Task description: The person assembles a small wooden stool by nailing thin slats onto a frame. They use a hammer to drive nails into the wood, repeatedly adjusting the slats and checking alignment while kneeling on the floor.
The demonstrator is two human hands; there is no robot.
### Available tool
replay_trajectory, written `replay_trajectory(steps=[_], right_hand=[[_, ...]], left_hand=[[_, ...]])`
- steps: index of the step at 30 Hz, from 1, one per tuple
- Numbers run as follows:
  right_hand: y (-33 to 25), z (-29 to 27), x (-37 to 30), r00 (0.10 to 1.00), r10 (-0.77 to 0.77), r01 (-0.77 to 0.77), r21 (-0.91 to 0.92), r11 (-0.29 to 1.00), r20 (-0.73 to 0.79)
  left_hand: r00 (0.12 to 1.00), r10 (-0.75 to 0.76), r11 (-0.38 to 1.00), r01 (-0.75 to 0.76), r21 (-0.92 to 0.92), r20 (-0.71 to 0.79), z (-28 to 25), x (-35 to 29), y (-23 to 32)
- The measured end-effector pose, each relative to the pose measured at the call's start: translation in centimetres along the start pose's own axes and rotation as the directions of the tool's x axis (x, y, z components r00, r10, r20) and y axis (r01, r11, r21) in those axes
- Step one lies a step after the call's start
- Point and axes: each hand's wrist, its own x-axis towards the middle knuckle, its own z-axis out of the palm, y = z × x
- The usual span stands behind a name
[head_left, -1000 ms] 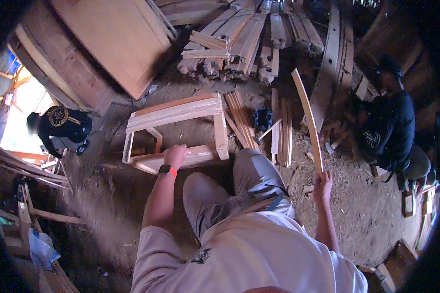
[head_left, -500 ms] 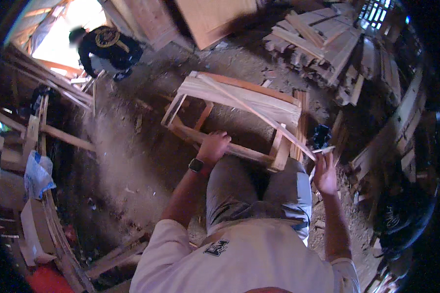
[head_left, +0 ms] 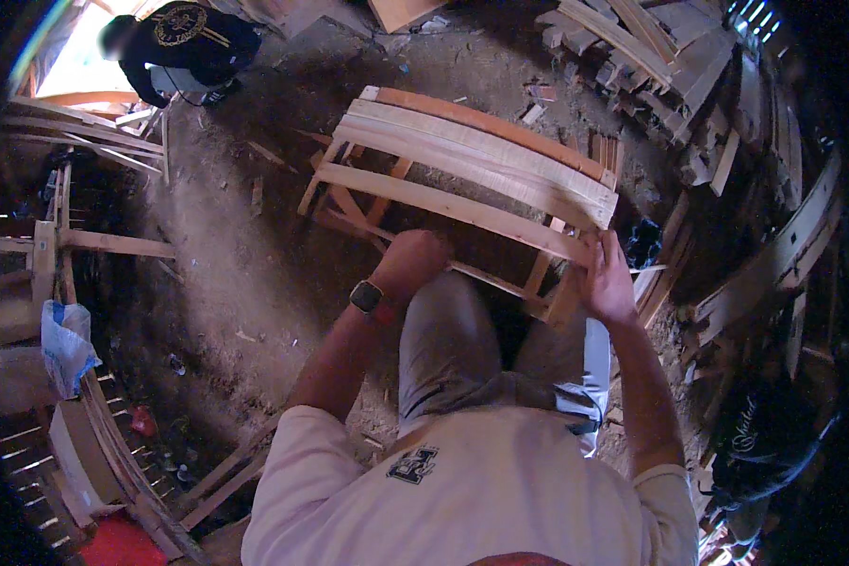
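Observation:
A wooden frame (head_left: 500, 162), topped by pale planks with a reddish-brown strip along the far edge, stands in front of my knees. Across its near side lies a thin wooden slat (head_left: 453, 209), roughly parallel to the planks. My right hand (head_left: 609, 283) is closed on the slat's right end, by the frame's right corner. Below the slat, my left hand (head_left: 417, 262) is closed on the frame's near lower rail (head_left: 486, 275); its fingertips are hidden. A watch (head_left: 366, 297) sits on my left wrist.
Stacked boards (head_left: 623, 75) fill the far right, with long planks (head_left: 774, 274) leaning nearer. One person (head_left: 193, 42) bends over at the far left; another in dark clothing (head_left: 769, 434) is at the right. A plastic bag (head_left: 68, 347) hangs on timber at the left.
The slat has swung from a diagonal across the frame to lying along its near side. My right hand has moved left and slightly up with its end. The whole view has shifted.

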Motion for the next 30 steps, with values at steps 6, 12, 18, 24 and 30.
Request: replay_trajectory(steps=[6,12,18,24,30], right_hand=[[-0.6,-0.6,0.0,1.000,-0.008,0.008,0.075,0.997,-0.006],[-2.0,-1.5,-0.2,0.999,0.043,-0.040,0.119,0.992,-0.019],[-2.4,-1.0,-0.3,0.986,-0.014,0.030,0.091,0.995,-0.164],[-2.6,-1.1,-0.6,0.989,0.069,-0.059,0.079,0.995,-0.128],[-3.5,-1.5,-0.5,0.986,0.043,-0.024,0.118,0.993,-0.161]], left_hand=[[0.968,0.036,0.975,-0.089,-0.204,-0.250,1.2,-0.4,-1.4],[0.953,0.066,0.964,-0.138,-0.229,-0.297,0.3,-1.8,-2.7],[0.900,0.152,0.972,-0.211,-0.103,-0.408,3.8,-0.5,-4.7],[0.939,0.127,0.981,-0.167,-0.100,-0.319,2.0,-0.4,-3.7],[0.942,0.062,0.985,-0.111,-0.130,-0.330,1.6,-0.5,-3.2]])
